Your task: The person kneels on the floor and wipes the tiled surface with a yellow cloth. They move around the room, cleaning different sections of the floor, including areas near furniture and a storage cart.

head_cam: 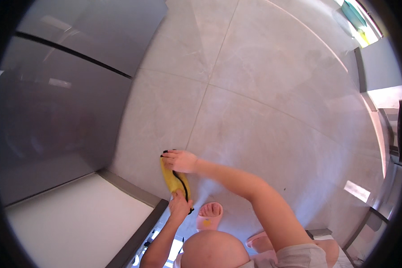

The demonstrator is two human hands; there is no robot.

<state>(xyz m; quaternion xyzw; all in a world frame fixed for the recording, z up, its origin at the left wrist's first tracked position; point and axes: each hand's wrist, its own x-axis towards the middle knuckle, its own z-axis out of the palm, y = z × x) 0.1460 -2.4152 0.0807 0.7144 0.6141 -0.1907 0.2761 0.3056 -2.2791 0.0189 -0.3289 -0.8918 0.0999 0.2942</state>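
Near the floor, just beyond my foot, lies a folded yellow cloth with black edging (173, 179). The fingers of my right hand (182, 161) press flat over its far end, and dark fingertips or edging show past it. At the near end, my left hand (180, 205) grips the cloth between thumb and fingers. The cloth runs between both hands and appears to rest on the tiled floor (248, 110). Its underside is hidden.
Glossy grey cabinet doors (60, 120) stand on the left, beside a white panel (83, 217) with a dark-edged frame (137, 224). One pink slipper (209, 217) is close to the cloth; the other slipper (254, 238) is further right. A dark speck (284, 189) lies on the tiles.
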